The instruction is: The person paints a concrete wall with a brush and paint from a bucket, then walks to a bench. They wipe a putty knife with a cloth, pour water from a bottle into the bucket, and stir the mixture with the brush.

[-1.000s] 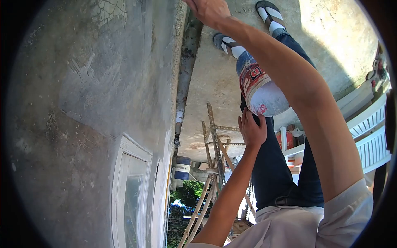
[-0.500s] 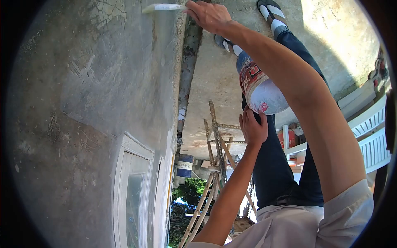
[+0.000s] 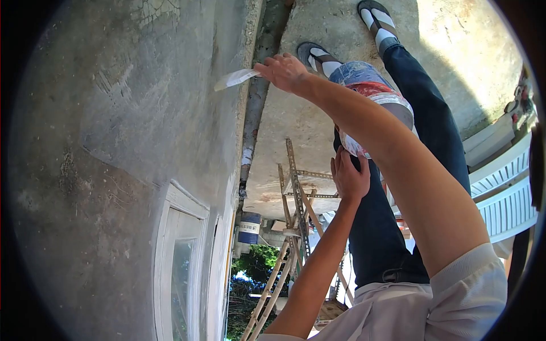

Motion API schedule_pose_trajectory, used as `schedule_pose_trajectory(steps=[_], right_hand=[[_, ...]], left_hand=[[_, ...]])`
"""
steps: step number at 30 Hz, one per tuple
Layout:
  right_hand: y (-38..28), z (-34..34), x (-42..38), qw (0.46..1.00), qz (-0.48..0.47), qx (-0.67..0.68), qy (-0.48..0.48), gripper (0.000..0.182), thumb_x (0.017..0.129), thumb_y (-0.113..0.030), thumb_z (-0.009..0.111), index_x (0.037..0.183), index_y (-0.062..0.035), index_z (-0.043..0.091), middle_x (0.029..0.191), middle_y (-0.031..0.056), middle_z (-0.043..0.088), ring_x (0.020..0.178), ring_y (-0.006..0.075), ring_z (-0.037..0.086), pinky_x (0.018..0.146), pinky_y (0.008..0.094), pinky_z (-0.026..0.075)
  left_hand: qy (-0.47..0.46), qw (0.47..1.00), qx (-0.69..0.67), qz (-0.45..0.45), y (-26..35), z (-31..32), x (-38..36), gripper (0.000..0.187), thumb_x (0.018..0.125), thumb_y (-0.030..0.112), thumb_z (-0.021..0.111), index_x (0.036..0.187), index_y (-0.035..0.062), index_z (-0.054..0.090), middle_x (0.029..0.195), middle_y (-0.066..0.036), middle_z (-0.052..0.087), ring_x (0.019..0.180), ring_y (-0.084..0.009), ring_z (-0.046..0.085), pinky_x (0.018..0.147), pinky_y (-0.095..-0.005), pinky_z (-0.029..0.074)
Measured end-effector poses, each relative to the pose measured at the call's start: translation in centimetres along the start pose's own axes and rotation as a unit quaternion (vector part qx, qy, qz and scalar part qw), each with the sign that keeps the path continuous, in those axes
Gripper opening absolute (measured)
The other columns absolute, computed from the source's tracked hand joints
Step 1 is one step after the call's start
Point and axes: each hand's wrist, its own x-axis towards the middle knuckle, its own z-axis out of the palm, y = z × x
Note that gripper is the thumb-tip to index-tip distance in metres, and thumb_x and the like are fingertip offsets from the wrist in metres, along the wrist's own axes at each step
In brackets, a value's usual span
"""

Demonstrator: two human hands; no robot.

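Observation:
My right hand (image 3: 284, 72) is closed around a flat paint brush (image 3: 236, 78) with a pale, yellowish tip. The brush is tilted, its tip overlapping the grey wall (image 3: 165, 108) near the wall's lower edge. In front of my legs is a paint bucket (image 3: 355, 74), blue and red with a white rim smeared with paint. My right forearm hides part of it. My left hand (image 3: 350, 177) grips the bucket's near edge, its thumb toward the right and its fingertips partly out of sight behind the bucket.
A white-framed window or door (image 3: 182, 261) is set in the wall. A metal and wood ladder frame (image 3: 298, 199) stands to the left of my legs. Beyond it hangs or stands a blue tin (image 3: 249, 228). White louvred panels (image 3: 512, 204) are at the right.
My right hand and the brush have come down in view, away from the top edge, and the brush now slants. The bucket has tipped, showing less of its white inside. My left hand stays at it.

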Motion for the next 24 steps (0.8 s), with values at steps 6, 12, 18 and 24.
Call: schedule_pose_trajectory(steps=[6,12,18,24], right_hand=[[5.2,-4.3,6.0,0.925,0.309,0.158,0.154,0.029,0.104,-0.034,0.04,0.115,-0.0098,0.049,0.096,0.0199,0.065,0.089,0.0418,0.064,0.076,0.052,0.05],[2.1,-4.3,5.4,0.945,0.25,0.194,0.087,0.024,0.104,-0.038,0.041,0.11,-0.0157,0.046,0.098,0.0149,0.064,0.091,0.0405,0.064,0.079,0.0512,0.051],[-1.5,1.5,0.8,0.989,0.106,0.084,-0.051,0.024,0.104,-0.038,0.041,0.118,-0.0202,0.048,0.105,0.0122,0.064,0.099,0.0348,0.065,0.08,0.0487,0.053],[2.1,-1.3,4.1,0.989,0.131,0.042,0.044,0.028,0.103,-0.039,0.041,0.122,-0.0218,0.051,0.107,0.0112,0.065,0.1,0.0342,0.066,0.081,0.0469,0.054]], left_hand=[[-0.004,0.999,-0.034,-0.015,-0.5,0.2,0.0,0.039,0.095,0.029,0.055,0.116,-0.0037,0.053,0.13,-0.03,0.055,0.127,-0.0414,0.049,0.111,-0.0558,0.031],[-0.013,0.999,-0.032,-0.014,-0.7,-0.2,0.0,0.04,0.095,0.029,0.055,0.118,-0.0036,0.052,0.13,-0.03,0.054,0.127,-0.0412,0.049,0.111,-0.0558,0.031],[-0.003,1.0,-0.024,0.012,-1.0,-0.5,0.3,0.04,0.095,0.03,0.054,0.117,-0.0039,0.052,0.131,-0.029,0.054,0.128,-0.0407,0.048,0.112,-0.0551,0.03],[-0.006,0.999,-0.037,-0.009,-1.0,-0.7,0.0,0.04,0.096,0.03,0.054,0.118,-0.0033,0.052,0.132,-0.029,0.054,0.129,-0.0406,0.048,0.111,-0.0549,0.03]])
